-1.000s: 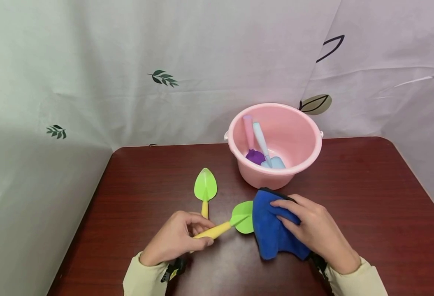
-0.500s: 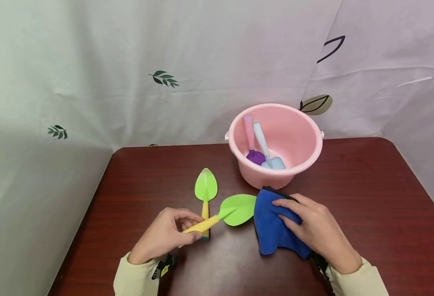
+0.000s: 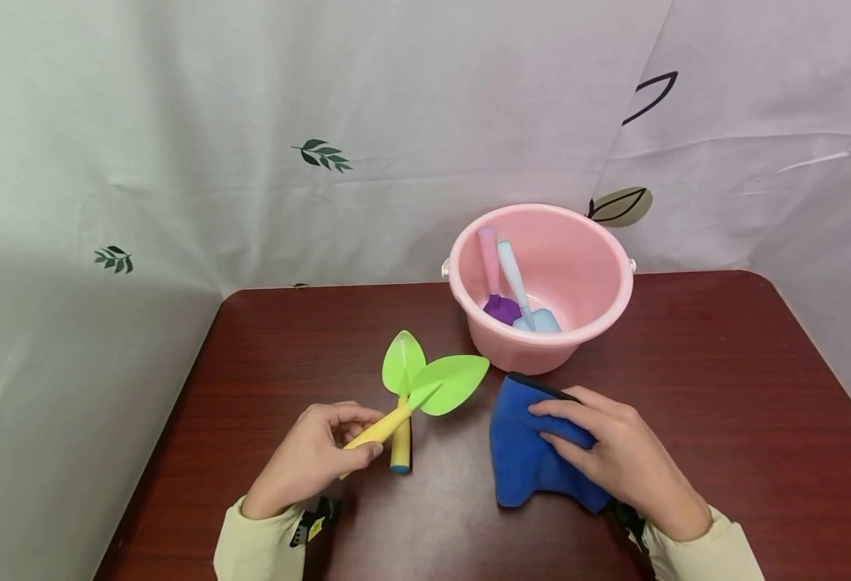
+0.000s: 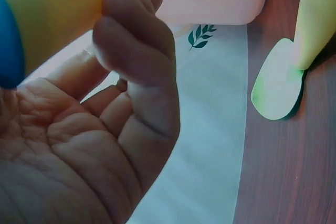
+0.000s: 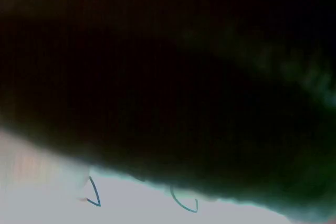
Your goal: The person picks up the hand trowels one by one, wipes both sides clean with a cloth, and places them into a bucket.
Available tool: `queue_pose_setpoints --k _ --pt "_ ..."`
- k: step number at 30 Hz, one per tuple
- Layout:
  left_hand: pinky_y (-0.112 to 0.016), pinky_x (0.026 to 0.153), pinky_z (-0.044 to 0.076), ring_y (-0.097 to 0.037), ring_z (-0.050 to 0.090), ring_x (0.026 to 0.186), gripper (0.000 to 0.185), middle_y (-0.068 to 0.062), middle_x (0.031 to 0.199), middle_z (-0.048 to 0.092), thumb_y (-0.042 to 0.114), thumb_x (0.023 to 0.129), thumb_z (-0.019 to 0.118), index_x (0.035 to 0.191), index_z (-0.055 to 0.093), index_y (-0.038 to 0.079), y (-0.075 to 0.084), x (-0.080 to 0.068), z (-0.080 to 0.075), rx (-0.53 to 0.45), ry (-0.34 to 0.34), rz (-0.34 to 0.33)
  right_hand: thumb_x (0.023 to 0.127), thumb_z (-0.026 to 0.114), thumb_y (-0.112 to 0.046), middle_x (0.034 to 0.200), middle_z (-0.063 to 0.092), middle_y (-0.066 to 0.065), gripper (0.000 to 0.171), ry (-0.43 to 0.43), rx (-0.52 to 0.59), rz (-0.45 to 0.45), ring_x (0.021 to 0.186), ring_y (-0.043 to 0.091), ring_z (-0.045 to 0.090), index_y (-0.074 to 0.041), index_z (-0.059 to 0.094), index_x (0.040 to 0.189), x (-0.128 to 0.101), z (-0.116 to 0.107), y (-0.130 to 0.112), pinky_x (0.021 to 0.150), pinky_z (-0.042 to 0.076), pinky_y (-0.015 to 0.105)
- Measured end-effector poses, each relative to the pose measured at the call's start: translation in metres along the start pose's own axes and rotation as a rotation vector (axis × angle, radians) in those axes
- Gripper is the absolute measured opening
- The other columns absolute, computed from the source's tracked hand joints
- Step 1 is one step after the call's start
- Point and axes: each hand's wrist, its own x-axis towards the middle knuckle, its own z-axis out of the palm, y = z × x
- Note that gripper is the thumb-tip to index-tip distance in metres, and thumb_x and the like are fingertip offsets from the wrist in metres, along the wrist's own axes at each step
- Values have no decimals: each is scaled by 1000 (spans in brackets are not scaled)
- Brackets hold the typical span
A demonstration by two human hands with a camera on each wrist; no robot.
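Green-bladed toy trowel (image 3: 425,395), yellow handle pinched in left hand (image 3: 309,460) fingers, lifted just left of pink bucket (image 3: 599,323). Looks light, stiff plastic, likely slick; handle is the grip spot. Right hand (image 3: 614,456) fingers press flat on soft blue cloth (image 3: 523,452) on bench (image 3: 723,387).

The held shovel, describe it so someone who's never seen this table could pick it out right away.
Start at the pink bucket on the dark red table. Down-left of it are two green-bladed, yellow-handled shovels. The held shovel has the broad rounded blade and is gripped by the left hand; the other shovel lies flat, narrow and pointed.
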Motion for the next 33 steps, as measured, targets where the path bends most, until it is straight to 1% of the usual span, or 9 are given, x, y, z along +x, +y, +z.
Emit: queue_pose_setpoints --k 3,5,10,14,18,24,27,30,33 --pt "-25 63 51 -14 65 73 24 3 85 70 8 82 77 106 76 12 -2 1 2 22 15 21 67 90 -4 109 66 -12 58 -21 48 13 89 5 65 -28 73 117 -1 -1 -2 77 49 12" --pt "-26 64 51 -13 64 73 24 4 85 69 7 80 77 104 76 13 -3 2 3 51 30 22 67 90 -3 110 66 -12 59 -28 72 21 91 5 65 -28 73 117 -1 -1 -3 79 48 11" --pt "-26 63 51 -12 61 70 28 6 81 65 6 75 75 100 73 19 -3 4 8 129 56 -14 67 89 -1 110 67 -11 59 -23 123 7 92 6 65 -27 73 117 0 -2 -5 78 48 11" --pt "-25 65 51 -10 62 70 31 8 81 66 5 73 71 100 72 19 -2 6 14 153 39 -21 69 89 -3 112 66 -14 58 -51 147 24 95 3 64 -29 72 118 -1 -3 -6 77 49 12" --pt "-25 66 52 -7 63 71 33 13 79 67 2 72 69 101 71 17 -1 8 19 160 17 11 72 88 -5 115 65 -15 56 -87 171 43 98 1 63 -32 71 118 -2 -5 -6 76 49 12" --pt "-25 65 52 -5 62 69 36 16 77 65 3 69 69 101 70 20 0 10 26 193 5 54 76 86 -6 115 65 -13 51 -130 264 23 99 3 62 -30 72 118 -1 -5 -7 78 49 13" --pt "-26 65 52 -6 62 70 35 16 79 67 5 73 73 104 72 21 1 11 28 179 8 45 77 85 -5 115 66 -11 49 -149 293 5 99 5 63 -28 72 118 -1 -4 -7 81 49 13" --pt "-26 67 53 -7 63 74 33 15 87 70 11 76 80 108 75 20 1 12 30 149 28 33 76 86 -5 114 66 -12 50 -160 293 -8 98 4 64 -28 71 118 -1 -2 -8 83 49 14" --pt "-25 71 53 -8 63 81 32 13 97 72 15 76 84 107 78 21 -1 12 33 132 52 52 76 86 -5 114 66 -12 50 -163 291 -12 98 4 64 -28 72 118 -1 -1 -8 83 50 14"
